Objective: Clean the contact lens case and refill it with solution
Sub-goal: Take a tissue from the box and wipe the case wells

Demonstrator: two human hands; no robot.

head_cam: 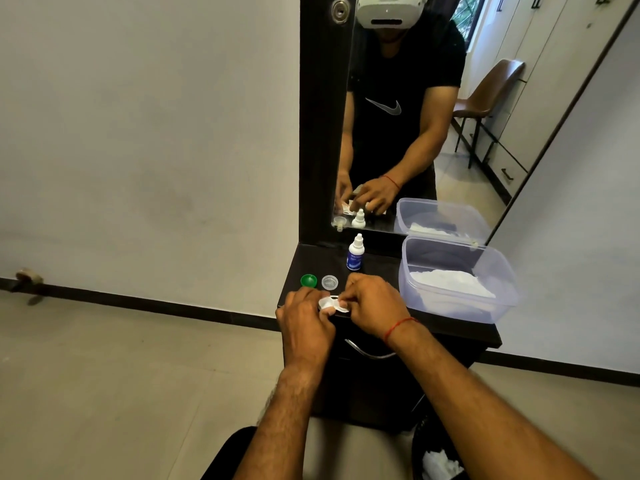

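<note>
White tissue [325, 304], a small wad, sits between the two hands at the front edge of the dark dresser top [381, 265]. The left hand [304, 323] has its fingers curled around the wad and presses it into the near well of the lens case [337, 304]. The right hand [374, 306] pinches the other end of the case with curled fingertips. Most of the case is hidden, so the exact contact points cannot be made out.

Key relation: the case's long axis appears to run left to right, bridging the two hands, with one end in each. Both wells look uncapped.

Green cap [308, 280] and clear cap [329, 282] lie side by side on the top, just beyond the left hand's knuckles and apart from the case. The left hand is the nearer one to both.

Solution bottle [355, 254] stands upright behind the caps, capped, just beyond the right hand's knuckles, so the right hand is nearer.

Judgement: wiping step in hand, refill not yet begun. The refill would call for the case set flat and a short forward reach by the right hand.

Further out, a clear plastic tub [450, 311] holding tissue stands to the right. The mirror [398, 98] is behind, and the bin [426, 441] is on the floor.
</note>
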